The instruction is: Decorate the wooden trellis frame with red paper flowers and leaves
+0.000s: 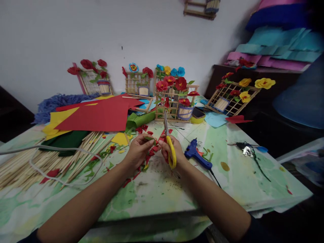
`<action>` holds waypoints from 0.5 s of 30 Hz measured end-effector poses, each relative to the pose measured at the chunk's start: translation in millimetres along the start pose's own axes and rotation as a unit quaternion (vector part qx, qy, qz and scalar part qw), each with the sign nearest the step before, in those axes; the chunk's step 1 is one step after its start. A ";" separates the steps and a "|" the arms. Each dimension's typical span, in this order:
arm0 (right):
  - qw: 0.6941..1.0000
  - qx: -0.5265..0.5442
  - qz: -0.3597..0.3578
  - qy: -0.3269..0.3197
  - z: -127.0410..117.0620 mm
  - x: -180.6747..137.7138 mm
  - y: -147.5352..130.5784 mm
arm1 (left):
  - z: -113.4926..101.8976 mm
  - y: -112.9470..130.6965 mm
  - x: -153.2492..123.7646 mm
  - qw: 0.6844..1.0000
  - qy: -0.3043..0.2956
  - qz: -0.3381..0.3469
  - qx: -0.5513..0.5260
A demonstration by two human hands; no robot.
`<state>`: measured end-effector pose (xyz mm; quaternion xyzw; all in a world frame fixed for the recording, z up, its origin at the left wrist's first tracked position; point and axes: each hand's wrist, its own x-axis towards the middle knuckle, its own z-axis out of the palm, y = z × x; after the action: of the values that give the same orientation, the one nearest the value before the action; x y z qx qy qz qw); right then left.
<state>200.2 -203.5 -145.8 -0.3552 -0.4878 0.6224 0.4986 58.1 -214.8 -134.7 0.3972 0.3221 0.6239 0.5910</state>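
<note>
Near the middle of the table, my left hand (139, 150) pinches a small green paper piece (150, 138) between thumb and fingers. Just to its right, my right hand (170, 148) is closed around a pair of scissors (172, 153) with yellow handles, the blades pointing up and away from me. The fingertips of both hands come close together, and whether the right fingertips also touch the paper is too small to tell. Red and green paper scraps (149, 157) lie beneath and between the hands.
A blue glue gun (196, 153) lies right of my hands. Sticks (58, 165), a grey cable (73, 148) and red paper sheets (96, 114) spread over the left side. Behind stand stick lattices with paper flowers (174, 84); another lattice (234, 98) leans at the right.
</note>
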 end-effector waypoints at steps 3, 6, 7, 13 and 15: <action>0.982 -0.159 -0.087 0.060 -3.4 0.3 -4.9 | -2.6 4.1 4.0 0.998 0.044 -0.011 -0.041; 0.914 -0.384 -0.120 0.056 -6.1 -4.8 -12.6 | -5.5 7.8 8.3 0.994 0.079 -0.015 -0.070; 0.883 -0.451 -0.119 0.048 -6.4 -7.1 -15.1 | -6.3 8.7 9.5 0.993 0.086 -0.015 -0.077; 0.768 -0.628 -0.122 0.024 -4.0 -12.1 -22.2 | -8.0 10.7 13.7 0.986 0.119 0.006 -0.119; 0.752 -0.647 -0.125 0.016 -3.1 -11.2 -22.2 | -8.7 10.4 14.4 0.985 0.118 0.020 -0.125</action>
<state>212.0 -213.0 -125.8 -0.5384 -0.8059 0.0848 0.2310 45.7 -200.8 -128.1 0.2501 0.3016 0.7133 0.5811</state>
